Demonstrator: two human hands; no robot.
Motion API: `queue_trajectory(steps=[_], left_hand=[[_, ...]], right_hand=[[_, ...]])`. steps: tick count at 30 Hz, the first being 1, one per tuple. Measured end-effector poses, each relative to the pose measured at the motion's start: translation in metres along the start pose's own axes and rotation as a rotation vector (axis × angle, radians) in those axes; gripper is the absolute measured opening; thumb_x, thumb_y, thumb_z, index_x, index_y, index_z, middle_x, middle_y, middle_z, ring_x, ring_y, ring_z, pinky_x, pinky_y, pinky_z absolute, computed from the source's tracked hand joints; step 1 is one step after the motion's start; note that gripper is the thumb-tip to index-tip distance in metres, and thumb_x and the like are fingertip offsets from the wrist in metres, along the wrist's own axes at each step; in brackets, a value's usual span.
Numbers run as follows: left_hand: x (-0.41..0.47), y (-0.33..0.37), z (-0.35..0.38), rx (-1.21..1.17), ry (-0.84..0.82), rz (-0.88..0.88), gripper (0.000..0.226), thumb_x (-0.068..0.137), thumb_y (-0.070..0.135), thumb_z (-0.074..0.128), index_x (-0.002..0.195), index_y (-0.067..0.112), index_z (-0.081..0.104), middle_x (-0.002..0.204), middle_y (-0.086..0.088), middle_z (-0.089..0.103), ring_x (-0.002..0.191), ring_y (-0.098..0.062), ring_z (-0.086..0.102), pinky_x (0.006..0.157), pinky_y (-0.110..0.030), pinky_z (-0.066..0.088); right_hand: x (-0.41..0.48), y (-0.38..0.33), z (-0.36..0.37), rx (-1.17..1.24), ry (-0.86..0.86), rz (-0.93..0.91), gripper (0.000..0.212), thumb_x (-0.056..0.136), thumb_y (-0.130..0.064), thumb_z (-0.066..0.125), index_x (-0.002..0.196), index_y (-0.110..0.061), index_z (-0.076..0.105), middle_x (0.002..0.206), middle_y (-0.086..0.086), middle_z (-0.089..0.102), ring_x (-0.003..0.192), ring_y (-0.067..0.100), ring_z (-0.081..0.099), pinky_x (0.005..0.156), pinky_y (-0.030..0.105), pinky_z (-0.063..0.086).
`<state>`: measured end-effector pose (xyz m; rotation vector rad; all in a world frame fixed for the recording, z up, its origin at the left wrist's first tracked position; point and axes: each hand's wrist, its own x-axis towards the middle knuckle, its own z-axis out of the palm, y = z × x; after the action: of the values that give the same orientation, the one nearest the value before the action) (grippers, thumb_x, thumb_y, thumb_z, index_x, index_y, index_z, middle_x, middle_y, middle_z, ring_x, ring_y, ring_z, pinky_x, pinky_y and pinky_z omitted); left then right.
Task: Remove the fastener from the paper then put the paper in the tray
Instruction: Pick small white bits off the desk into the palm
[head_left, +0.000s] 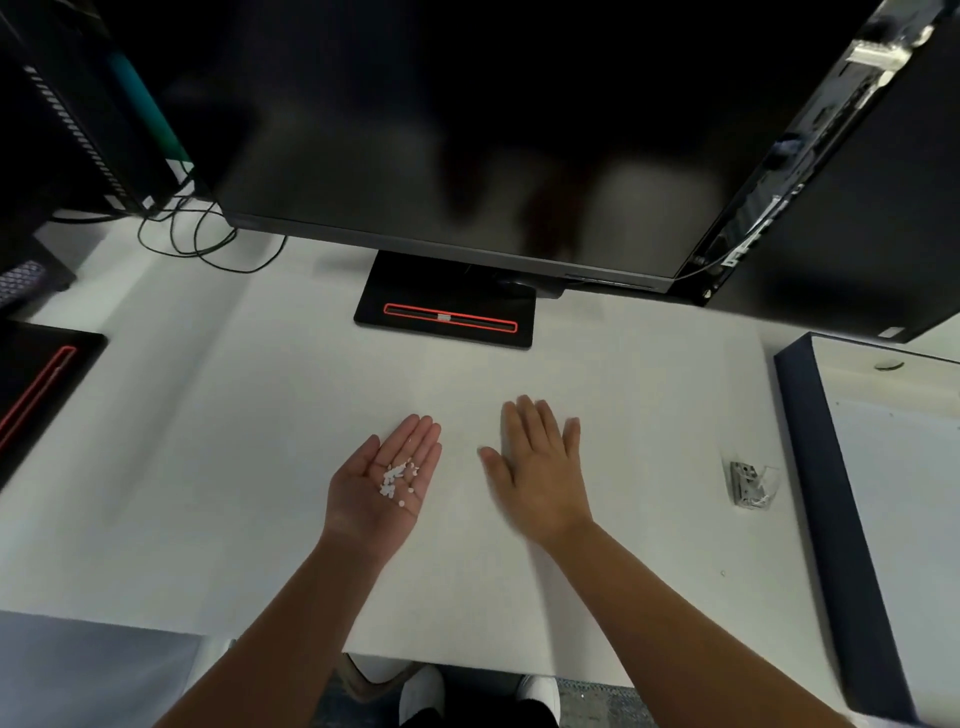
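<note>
I see the left hand (382, 480) open, palm up, with little white bits (397, 478) lying in it. The right hand (537, 467) is flat, palm down, fingers straight, holding nothing, and it looks blurry. Both are over a white table (208, 441). A small clear and silver thing (751, 483) lies near the dark blue tray (818, 457), where white paper (904, 509) lies. Behind stands a black screen (441, 130). The label on the dark box (857, 208) is too small to read.
</note>
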<state>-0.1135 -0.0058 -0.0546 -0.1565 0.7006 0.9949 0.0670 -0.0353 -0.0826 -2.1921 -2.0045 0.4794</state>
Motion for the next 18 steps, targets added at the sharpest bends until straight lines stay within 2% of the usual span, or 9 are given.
queue_trajectory(steps=[2, 4, 11, 12, 14, 15, 16, 18], left_hand=[[0.001, -0.001, 0.003, 0.042, -0.004, -0.015, 0.041, 0.091, 0.018, 0.042, 0.094, -0.007, 0.074, 0.116, -0.019, 0.068, 0.099, -0.029, 0.070, 0.089, -0.040, 0.055], [0.003, -0.003, 0.004, 0.093, 0.002, -0.029, 0.047, 0.098, 0.020, 0.035, 0.093, -0.005, 0.075, 0.117, -0.018, 0.068, 0.099, -0.028, 0.070, 0.090, -0.039, 0.052], [0.004, -0.016, 0.010, 0.174, -0.022, -0.083, 0.050, 0.101, 0.023, 0.033, 0.092, -0.003, 0.075, 0.112, -0.017, 0.070, 0.097, -0.026, 0.071, 0.084, -0.037, 0.057], [0.003, -0.018, 0.011, 0.174, -0.028, -0.088, 0.049, 0.101, 0.023, 0.034, 0.093, -0.003, 0.075, 0.112, -0.018, 0.070, 0.097, -0.027, 0.071, 0.083, -0.038, 0.057], [0.002, -0.020, 0.012, 0.172, -0.035, -0.094, 0.049, 0.100, 0.023, 0.035, 0.093, -0.004, 0.075, 0.112, -0.018, 0.070, 0.097, -0.027, 0.071, 0.084, -0.038, 0.056], [0.002, -0.021, 0.011, 0.169, -0.037, -0.096, 0.049, 0.100, 0.023, 0.035, 0.093, -0.004, 0.075, 0.112, -0.018, 0.070, 0.098, -0.027, 0.071, 0.085, -0.038, 0.056], [0.001, -0.023, 0.011, 0.163, -0.037, -0.094, 0.049, 0.100, 0.023, 0.035, 0.093, -0.004, 0.075, 0.112, -0.019, 0.070, 0.098, -0.027, 0.070, 0.085, -0.039, 0.056], [-0.003, -0.027, 0.010, 0.142, -0.028, -0.080, 0.048, 0.100, 0.023, 0.036, 0.093, -0.005, 0.075, 0.111, -0.019, 0.070, 0.097, -0.028, 0.071, 0.085, -0.039, 0.056]], right_hand=[[-0.003, 0.009, -0.001, -0.015, -0.009, 0.073, 0.064, 0.096, -0.052, 0.011, 0.149, -0.019, 0.000, 0.159, 0.001, -0.001, 0.146, 0.021, -0.010, 0.115, 0.047, -0.013], [-0.006, 0.018, -0.003, -0.038, -0.030, 0.074, 0.063, 0.095, -0.052, 0.009, 0.149, -0.021, -0.003, 0.159, -0.001, -0.002, 0.145, 0.020, -0.012, 0.116, 0.048, -0.012], [-0.016, 0.033, -0.004, -0.014, 0.008, 0.125, 0.062, 0.097, -0.052, 0.013, 0.149, -0.023, 0.001, 0.159, -0.002, -0.001, 0.146, 0.020, -0.010, 0.116, 0.046, -0.010], [-0.016, 0.030, -0.004, 0.012, 0.030, 0.134, 0.060, 0.098, -0.049, 0.018, 0.149, -0.020, 0.008, 0.159, 0.000, 0.007, 0.146, 0.023, -0.004, 0.117, 0.047, -0.006], [-0.019, 0.022, -0.007, 0.050, 0.153, 0.080, 0.050, 0.095, -0.036, 0.035, 0.139, -0.011, 0.037, 0.148, 0.007, 0.038, 0.139, 0.033, 0.027, 0.113, 0.048, 0.018], [-0.020, 0.019, -0.007, 0.057, 0.238, 0.024, 0.041, 0.089, -0.027, 0.044, 0.125, -0.008, 0.051, 0.132, 0.010, 0.053, 0.125, 0.036, 0.045, 0.104, 0.046, 0.032], [-0.024, 0.016, -0.007, 0.067, 0.311, -0.021, 0.031, 0.083, -0.020, 0.052, 0.111, -0.008, 0.058, 0.115, 0.009, 0.061, 0.109, 0.034, 0.054, 0.094, 0.043, 0.040], [-0.031, 0.011, -0.006, 0.086, 0.330, -0.046, 0.026, 0.076, -0.015, 0.057, 0.101, -0.009, 0.061, 0.101, 0.006, 0.064, 0.095, 0.030, 0.057, 0.085, 0.038, 0.043]])
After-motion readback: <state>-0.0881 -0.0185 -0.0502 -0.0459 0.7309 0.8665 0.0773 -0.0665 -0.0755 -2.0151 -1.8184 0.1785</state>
